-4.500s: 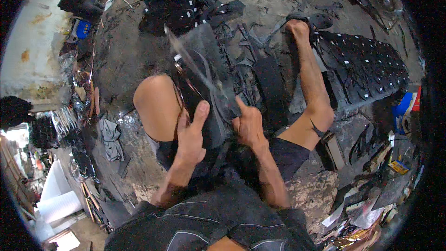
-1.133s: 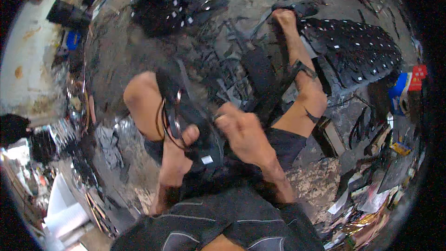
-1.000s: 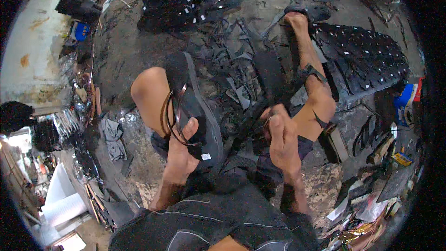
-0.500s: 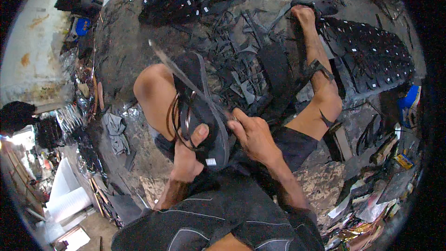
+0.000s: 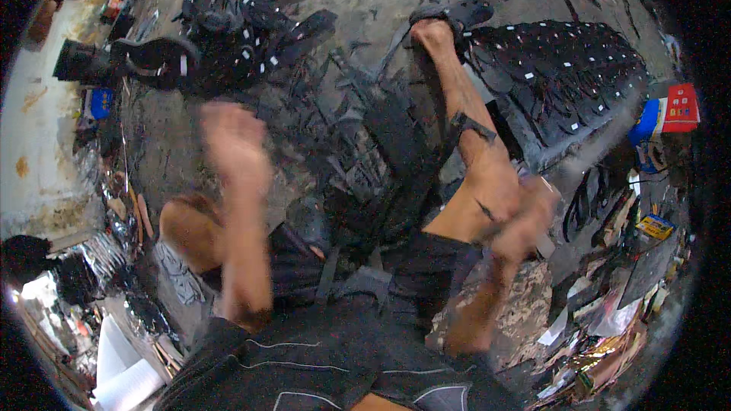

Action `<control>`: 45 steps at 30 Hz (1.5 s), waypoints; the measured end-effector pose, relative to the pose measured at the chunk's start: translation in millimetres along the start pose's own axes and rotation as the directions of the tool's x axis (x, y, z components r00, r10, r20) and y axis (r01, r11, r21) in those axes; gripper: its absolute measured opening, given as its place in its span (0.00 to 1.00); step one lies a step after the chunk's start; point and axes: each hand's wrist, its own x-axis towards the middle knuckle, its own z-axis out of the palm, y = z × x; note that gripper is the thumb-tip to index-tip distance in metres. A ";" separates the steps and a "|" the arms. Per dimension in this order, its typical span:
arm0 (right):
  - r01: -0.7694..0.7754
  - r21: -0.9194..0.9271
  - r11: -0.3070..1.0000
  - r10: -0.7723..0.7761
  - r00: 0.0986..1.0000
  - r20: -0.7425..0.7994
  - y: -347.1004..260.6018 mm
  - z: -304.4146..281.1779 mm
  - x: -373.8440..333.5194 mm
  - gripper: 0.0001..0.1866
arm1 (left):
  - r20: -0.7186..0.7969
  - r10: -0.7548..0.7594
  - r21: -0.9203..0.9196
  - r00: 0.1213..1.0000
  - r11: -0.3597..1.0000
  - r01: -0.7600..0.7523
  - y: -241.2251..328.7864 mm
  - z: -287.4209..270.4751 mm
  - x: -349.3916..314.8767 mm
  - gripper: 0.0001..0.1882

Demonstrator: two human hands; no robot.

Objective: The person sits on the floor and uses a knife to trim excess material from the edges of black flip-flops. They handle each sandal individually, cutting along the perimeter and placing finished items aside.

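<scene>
We sit on the dusty floor [image 5: 358, 0] with one leg stretched toward 12 o'clock. The widest thing on it is the spread of black soles [image 5: 563, 84] at 1 to 2 o'clock, each one carrying a small white square label. Next in size is the heap of black sandals [image 5: 236, 38] at 11 o'clock.

Half a second ago our left hand gripped a black sandal over the lap and the right worked at it. That sandal [image 5: 156, 57] is now out at 10 o'clock, at the near edge of the heap, strap looped up and a white tag on its side, so we judge this piece to be off our lap. Our left hand [image 5: 232, 141] is raised and blurred, fingers apparently released, with nothing in it. Our right hand [image 5: 525, 217] is smeared beside the right knee, and we cannot tell whether it is clenched or loose.

A red and white box [image 5: 670, 110] with a blue end lies at 3 o'clock. A flat blue packet [image 5: 99, 101] is at 9 to 10 o'clock, and a small yellow packet [image 5: 655, 226] sits just past 3 o'clock.
</scene>
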 end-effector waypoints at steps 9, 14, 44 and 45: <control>-0.452 0.369 0.812 0.507 0.860 -0.062 -31.7 -62.5 -49.5 0.25 | -0.035 -0.233 0.851 0.972 0.502 0.152 -288.1 111.7 -133.0 0.64; -0.310 0.450 0.837 0.260 0.950 0.171 -14.9 -42.0 -61.9 0.26 | 0.153 0.106 0.483 0.983 0.860 -0.168 -228.6 70.4 -107.1 0.39; 0.381 0.024 0.924 -0.193 0.412 0.891 -60.7 55.2 -168.9 0.12 | 0.224 -0.247 0.223 0.943 0.955 0.197 34.8 -73.8 -162.5 0.26; 0.423 0.076 0.903 -0.290 0.470 0.834 -56.7 78.3 -169.9 0.12 | 0.233 -0.282 0.200 0.931 0.950 0.238 37.7 -73.7 -162.7 0.28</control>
